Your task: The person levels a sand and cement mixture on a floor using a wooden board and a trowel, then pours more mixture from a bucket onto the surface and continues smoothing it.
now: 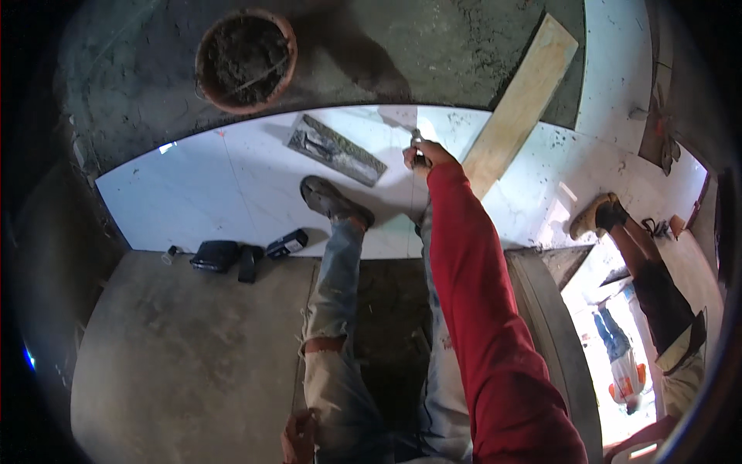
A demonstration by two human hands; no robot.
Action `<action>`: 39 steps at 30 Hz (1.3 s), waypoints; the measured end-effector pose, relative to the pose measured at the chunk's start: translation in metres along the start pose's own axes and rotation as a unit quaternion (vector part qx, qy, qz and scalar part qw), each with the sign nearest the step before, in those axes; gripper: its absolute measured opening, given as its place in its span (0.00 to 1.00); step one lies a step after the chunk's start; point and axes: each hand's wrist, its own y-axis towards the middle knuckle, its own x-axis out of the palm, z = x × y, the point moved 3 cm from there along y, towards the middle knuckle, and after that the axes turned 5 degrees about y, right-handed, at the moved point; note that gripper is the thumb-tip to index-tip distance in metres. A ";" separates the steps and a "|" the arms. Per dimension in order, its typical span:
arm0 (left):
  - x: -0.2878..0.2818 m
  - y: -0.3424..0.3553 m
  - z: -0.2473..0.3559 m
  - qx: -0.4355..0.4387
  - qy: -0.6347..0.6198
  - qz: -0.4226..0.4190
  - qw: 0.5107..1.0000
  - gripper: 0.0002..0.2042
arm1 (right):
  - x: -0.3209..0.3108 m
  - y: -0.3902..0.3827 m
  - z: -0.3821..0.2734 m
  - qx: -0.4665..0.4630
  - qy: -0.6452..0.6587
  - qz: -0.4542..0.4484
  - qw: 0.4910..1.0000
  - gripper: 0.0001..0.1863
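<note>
My right hand (427, 156), at the end of a red sleeve, is closed around the grip of what looks like a small trowel (416, 134). The tool is over the white marbled tiles (185, 189), its blade hard to make out against their shine. To the left of this hand a rectangular plastering float (337, 150), smeared with grey mortar, lies slantwise on the tiles. My left hand (299, 437) hangs by my left thigh at the lower edge. It is dim and partly cut off, so its grip cannot be read.
A round bucket of mortar (246, 62) stands on the rough grey floor (456, 46) beyond the tiles. A wooden board (522, 108) lies across them. A black pouch (215, 256) and a dark box (287, 243) lie at left. Another person's leg (638, 247) is at right.
</note>
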 end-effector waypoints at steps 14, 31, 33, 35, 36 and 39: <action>-0.007 -0.001 -0.009 -0.027 -0.012 0.013 0.999 0.06 | -0.008 -0.005 0.000 0.020 0.069 0.091 0.993 0.07; 0.003 0.042 -0.051 0.049 -0.045 0.065 0.996 0.11 | -0.014 -0.013 0.006 0.024 -0.058 0.030 0.998 0.05; 0.012 0.078 -0.038 -0.069 -0.211 0.065 0.973 0.10 | 0.019 -0.021 0.001 0.013 -0.102 0.045 0.994 0.03; 0.008 0.044 -0.023 -0.130 -0.189 0.014 0.973 0.11 | 0.026 -0.086 0.015 0.102 -0.164 0.099 0.976 0.02; -0.006 0.025 0.001 0.038 -0.055 -0.032 0.997 0.11 | 0.030 -0.133 0.025 0.174 -0.230 0.111 0.951 0.04; -0.006 0.047 0.050 0.190 0.049 -0.006 0.981 0.10 | 0.077 -0.235 0.004 -0.128 -0.471 -0.053 0.871 0.22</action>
